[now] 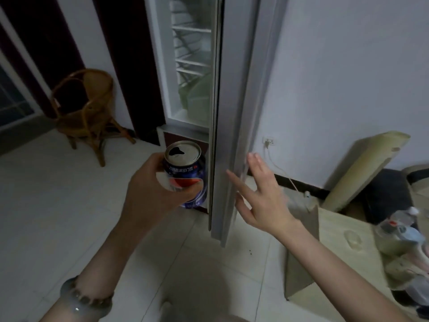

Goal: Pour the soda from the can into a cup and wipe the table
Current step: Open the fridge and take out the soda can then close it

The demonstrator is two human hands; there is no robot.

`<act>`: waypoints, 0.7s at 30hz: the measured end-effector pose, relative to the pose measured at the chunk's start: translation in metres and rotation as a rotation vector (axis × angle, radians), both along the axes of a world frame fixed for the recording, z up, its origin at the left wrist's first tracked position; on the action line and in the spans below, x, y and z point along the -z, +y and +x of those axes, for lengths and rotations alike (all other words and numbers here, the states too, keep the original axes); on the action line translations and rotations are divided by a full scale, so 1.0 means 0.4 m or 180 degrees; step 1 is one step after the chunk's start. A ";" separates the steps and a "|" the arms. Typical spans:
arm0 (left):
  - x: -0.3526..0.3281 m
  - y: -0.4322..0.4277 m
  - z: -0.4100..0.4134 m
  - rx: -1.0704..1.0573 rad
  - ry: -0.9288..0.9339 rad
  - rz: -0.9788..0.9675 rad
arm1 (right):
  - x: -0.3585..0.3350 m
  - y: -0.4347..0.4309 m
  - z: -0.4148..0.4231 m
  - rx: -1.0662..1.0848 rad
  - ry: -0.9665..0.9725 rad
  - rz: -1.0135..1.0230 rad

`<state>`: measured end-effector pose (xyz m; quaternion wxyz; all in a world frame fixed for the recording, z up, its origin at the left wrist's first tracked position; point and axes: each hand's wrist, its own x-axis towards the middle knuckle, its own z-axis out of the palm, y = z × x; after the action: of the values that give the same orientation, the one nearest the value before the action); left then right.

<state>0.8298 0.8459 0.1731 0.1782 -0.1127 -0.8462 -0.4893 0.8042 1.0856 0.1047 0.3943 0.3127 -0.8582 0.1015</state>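
My left hand (pixel 151 194) grips a blue soda can (pixel 185 168) upright at mid-frame; the can's top is open, with a dark hole in the lid. My right hand (pixel 260 194) is spread with fingers apart, its fingertips resting on the edge of the grey fridge door (pixel 232 112), which stands ajar. No cup is in view. A pale table (pixel 336 240) reaches in from the lower right.
The fridge interior (pixel 192 66) shows white wire shelves. A wicker chair (pixel 86 112) stands at the back left on the pale tiled floor. A plastic bottle (pixel 399 226) and clutter lie on the table's right end. A cushion (pixel 364 168) leans against the wall; a cord hangs from a wall socket (pixel 269 141).
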 end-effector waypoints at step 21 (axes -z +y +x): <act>-0.007 -0.527 -0.352 -0.0667 -0.0068 -0.0063 | -0.054 -0.584 -0.528 -0.0078 0.0880 0.0467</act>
<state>0.6890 0.6349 0.1760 0.2183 -0.0201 -0.8600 -0.4608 0.5930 0.8519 0.1263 0.4835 0.3621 -0.7969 -0.0007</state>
